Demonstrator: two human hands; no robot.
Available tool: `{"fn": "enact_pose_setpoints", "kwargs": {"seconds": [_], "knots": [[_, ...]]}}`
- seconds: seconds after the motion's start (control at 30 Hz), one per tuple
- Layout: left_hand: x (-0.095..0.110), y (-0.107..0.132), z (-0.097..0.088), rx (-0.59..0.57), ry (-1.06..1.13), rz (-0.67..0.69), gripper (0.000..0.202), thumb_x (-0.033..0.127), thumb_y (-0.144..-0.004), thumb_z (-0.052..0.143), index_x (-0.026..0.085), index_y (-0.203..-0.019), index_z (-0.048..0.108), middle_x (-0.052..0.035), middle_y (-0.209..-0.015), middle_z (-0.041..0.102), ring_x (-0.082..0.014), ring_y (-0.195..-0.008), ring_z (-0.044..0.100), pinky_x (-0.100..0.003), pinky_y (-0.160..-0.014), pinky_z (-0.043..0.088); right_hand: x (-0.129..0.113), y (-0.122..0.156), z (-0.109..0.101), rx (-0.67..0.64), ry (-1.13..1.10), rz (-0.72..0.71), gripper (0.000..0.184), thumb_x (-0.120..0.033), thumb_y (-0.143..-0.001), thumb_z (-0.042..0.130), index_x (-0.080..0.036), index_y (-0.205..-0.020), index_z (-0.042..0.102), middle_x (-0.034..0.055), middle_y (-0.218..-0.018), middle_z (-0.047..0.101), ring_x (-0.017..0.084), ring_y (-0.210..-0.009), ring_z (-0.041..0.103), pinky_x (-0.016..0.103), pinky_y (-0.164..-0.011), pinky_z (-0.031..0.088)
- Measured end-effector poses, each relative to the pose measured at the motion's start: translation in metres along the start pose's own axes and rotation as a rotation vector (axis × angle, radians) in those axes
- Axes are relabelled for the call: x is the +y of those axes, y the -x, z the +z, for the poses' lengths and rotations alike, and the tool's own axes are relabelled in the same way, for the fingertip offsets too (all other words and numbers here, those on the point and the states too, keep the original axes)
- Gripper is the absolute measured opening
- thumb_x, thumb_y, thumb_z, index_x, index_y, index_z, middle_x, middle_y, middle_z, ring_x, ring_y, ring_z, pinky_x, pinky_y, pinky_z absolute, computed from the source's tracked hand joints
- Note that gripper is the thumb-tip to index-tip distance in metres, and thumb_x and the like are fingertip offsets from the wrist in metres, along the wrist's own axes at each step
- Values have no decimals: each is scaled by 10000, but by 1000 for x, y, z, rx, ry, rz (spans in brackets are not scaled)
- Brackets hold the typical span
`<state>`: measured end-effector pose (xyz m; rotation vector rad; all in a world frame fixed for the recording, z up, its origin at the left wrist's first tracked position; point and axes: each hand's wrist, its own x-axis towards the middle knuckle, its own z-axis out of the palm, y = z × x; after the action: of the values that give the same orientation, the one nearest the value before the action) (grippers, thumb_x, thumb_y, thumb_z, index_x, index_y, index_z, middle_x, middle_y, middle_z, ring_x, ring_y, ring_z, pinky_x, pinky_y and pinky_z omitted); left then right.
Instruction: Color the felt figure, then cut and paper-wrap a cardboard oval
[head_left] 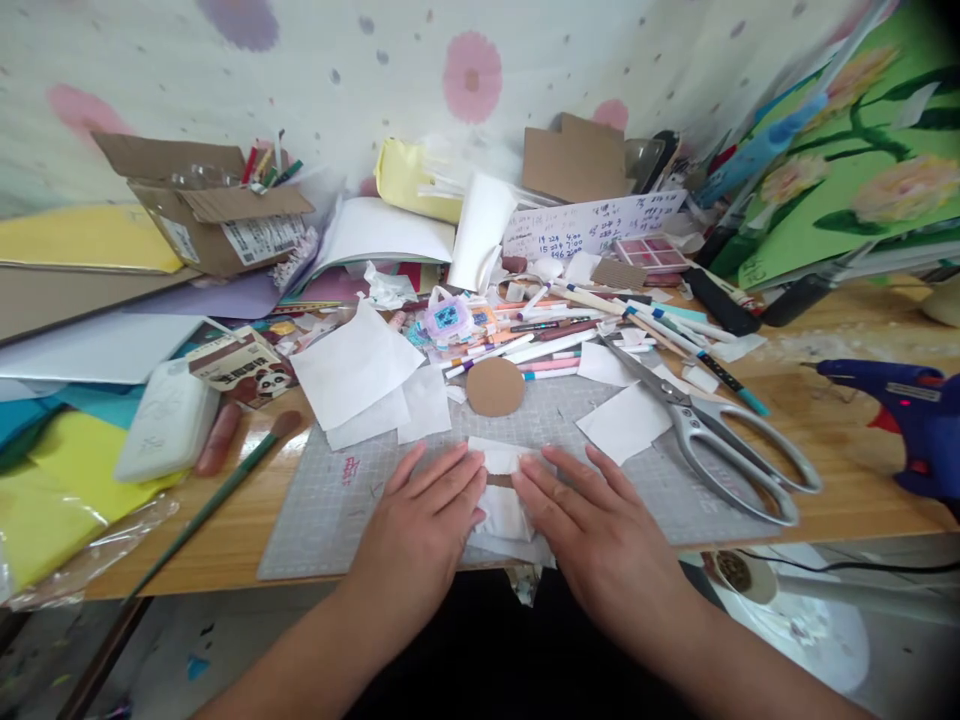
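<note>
My left hand [424, 520] and my right hand [589, 520] lie flat side by side on a grey cutting mat [330, 500], fingers stretched out. Both press down on a small piece of folded white paper [501, 490] between them; a brown strip shows in its middle. Just beyond the fingertips lies a round brown cardboard disc [495, 386]. More white paper squares [360, 375] lie to the left of the disc, and one white sheet [622, 422] lies to the right.
Large silver scissors [712, 430] lie at the right on the mat. A blue glue gun [911, 415] rests at the far right. Several markers [570, 330] lie behind the disc. A paintbrush [217, 500], a white case [166, 420] and a cardboard box [202, 205] sit left.
</note>
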<state>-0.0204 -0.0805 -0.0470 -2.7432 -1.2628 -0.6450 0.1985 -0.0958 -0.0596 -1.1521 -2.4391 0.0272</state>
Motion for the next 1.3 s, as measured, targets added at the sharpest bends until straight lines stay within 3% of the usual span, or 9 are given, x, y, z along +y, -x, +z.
{"fn": "enact_pose_setpoints", "kwargs": {"seconds": [0.23,0.37,0.47,0.7,0.8,1.07,1.13,1.2,1.3], "knots": [[-11,-20,-15,-218,88,-52,189,233,-852,636,185,-1030,675,-77,-1167,684,-310,-1130,561,-538,-980,368,14,-16,-8,142,-223,227,313,-96,-913,446,-101,-1149,651,128,-1114,696,274,-1055,578,432,-958,437],[-11,-25,-17,-310,126,-151,161,242,-839,647,191,-991,663,-115,-1336,570,-323,-1195,513,-545,-999,355,23,-34,-15,-33,-114,425,244,-154,-887,499,-115,-989,717,170,-1005,648,316,-935,542,448,-869,456],[-9,-24,-18,-342,132,-244,180,253,-837,649,215,-1013,645,-113,-1391,522,-326,-1260,462,-557,-1031,304,20,-43,-14,-98,-129,438,169,-164,-857,544,-134,-843,709,162,-926,632,320,-902,532,454,-865,435],[-5,-24,-19,-311,165,-342,204,248,-789,691,287,-976,620,-21,-1311,587,-308,-1229,466,-551,-986,267,8,-50,-8,-97,-242,457,134,-97,-851,495,-121,-828,625,161,-875,628,293,-862,547,396,-791,410],[-4,-24,-18,-273,173,-380,265,246,-772,697,265,-1009,580,-43,-1290,596,-311,-1215,475,-541,-981,273,9,-50,-12,-91,-361,485,105,-114,-853,494,-151,-852,592,102,-789,630,247,-748,563,350,-683,405],[-1,-22,-12,-138,230,-513,804,234,-685,759,272,-1377,351,-76,-1158,611,-308,-1155,522,-541,-1011,289,24,-45,-4,15,-874,589,268,-161,-728,577,-216,-989,548,-3,-793,590,156,-651,586,286,-614,465],[-4,-28,-19,-87,445,-544,924,294,-641,801,271,-1423,309,-114,-1290,542,-312,-1207,490,-511,-1033,309,30,-46,-10,67,-995,567,234,-191,-723,572,-212,-952,531,-12,-771,573,150,-648,587,278,-598,474],[-8,-39,-28,-83,902,-566,955,396,-641,805,262,-1443,304,-146,-1392,471,-318,-1240,477,-472,-1014,370,39,-51,-23,131,-1091,517,221,-222,-718,581,-215,-929,513,-18,-767,565,146,-670,589,274,-611,481],[-10,-64,-40,-192,1530,-539,727,521,-741,705,198,-1353,483,-169,-1296,578,-299,-1138,576,-404,-909,472,55,-65,-49,206,-1172,412,244,-234,-694,620,-217,-913,514,-25,-774,566,140,-698,585,267,-624,477]]}}
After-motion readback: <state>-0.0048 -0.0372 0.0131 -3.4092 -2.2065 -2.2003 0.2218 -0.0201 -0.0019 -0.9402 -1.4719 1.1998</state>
